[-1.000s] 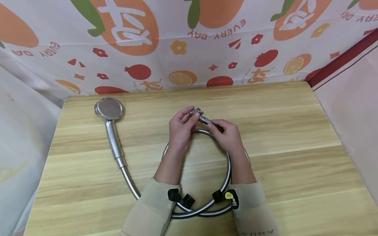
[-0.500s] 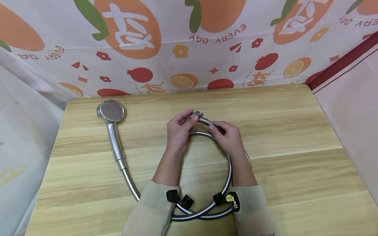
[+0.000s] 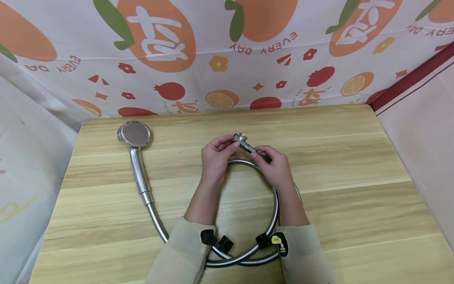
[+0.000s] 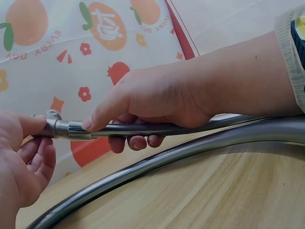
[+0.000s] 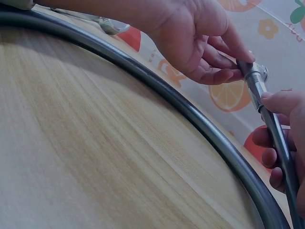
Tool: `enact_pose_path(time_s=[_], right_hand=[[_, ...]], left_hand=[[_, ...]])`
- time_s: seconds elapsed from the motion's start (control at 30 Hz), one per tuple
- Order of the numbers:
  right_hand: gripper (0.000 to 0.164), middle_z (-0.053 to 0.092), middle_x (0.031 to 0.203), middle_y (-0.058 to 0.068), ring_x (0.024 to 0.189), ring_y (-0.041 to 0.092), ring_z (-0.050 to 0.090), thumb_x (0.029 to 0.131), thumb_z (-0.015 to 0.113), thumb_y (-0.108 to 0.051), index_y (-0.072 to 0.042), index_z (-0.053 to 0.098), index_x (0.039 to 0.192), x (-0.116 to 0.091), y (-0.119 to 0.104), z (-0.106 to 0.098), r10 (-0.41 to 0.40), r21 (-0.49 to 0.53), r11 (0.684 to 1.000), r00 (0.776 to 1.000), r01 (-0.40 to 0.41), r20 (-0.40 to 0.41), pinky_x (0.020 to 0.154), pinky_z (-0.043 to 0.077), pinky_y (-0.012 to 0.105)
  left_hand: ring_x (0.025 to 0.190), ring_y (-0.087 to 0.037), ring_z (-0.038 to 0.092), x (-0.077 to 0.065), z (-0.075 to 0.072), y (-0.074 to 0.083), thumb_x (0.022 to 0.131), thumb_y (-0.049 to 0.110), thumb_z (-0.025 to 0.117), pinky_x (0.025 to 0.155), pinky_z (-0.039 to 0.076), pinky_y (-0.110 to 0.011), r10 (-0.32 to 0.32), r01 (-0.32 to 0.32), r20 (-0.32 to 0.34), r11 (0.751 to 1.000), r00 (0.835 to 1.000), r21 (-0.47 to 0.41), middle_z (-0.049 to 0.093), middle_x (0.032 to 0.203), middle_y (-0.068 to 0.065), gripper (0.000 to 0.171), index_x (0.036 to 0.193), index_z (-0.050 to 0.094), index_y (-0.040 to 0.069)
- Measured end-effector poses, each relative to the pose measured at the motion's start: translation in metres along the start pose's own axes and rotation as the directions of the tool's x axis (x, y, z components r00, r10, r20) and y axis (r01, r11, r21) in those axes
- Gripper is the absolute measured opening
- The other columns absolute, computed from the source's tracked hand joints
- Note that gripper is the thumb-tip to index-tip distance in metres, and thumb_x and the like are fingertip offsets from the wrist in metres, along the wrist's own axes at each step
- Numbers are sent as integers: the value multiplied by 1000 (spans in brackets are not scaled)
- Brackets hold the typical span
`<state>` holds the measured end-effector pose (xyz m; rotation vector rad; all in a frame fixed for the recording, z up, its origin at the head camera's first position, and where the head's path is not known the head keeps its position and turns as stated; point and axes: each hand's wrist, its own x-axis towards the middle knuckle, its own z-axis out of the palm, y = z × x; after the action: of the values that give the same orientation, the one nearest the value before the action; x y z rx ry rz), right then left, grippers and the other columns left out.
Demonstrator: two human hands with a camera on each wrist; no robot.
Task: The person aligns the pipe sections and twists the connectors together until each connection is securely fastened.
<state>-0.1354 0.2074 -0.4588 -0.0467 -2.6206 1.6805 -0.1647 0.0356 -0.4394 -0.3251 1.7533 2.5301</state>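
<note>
In the head view, my left hand (image 3: 215, 159) pinches a small metal pipe fitting (image 3: 240, 138) between thumb and fingers. My right hand (image 3: 276, 165) grips the metal shower hose just below its end. The left wrist view shows the hose's silver end nut (image 4: 79, 130) meeting the fitting, with the right thumb touching the nut. How far the two are threaded together I cannot tell. The hose (image 3: 276, 209) loops on the table under both forearms. Its other end joins a silver shower head (image 3: 134, 134), which lies at the left with its round face up.
The wooden table (image 3: 354, 165) ends at the back against a fruit-printed cloth (image 3: 198, 47). A pale panel (image 3: 425, 118) stands along the right, and white cloth (image 3: 32, 138) hangs at the left. Black straps (image 3: 262, 240) sit near the cuffs.
The fitting has turned slightly between my left fingers. My right hand keeps its grip on the hose. The head view has shifted a little; the shower head has not moved on the table.
</note>
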Motion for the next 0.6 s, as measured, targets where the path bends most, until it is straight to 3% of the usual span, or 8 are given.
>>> enact_pose_path(time_s=[0.6], right_hand=[[31,70,91,3,84,18,60,91,70,-40,-16,72,110,0,1,0,-1,5,1000,1000,1,-1,76,50,34]], left_hand=[[83,-11,71,1,-1,-3,82,3,78,72,60,-36,-5,5,-16,999,1000,41,75,89,1,14,93,72,5]])
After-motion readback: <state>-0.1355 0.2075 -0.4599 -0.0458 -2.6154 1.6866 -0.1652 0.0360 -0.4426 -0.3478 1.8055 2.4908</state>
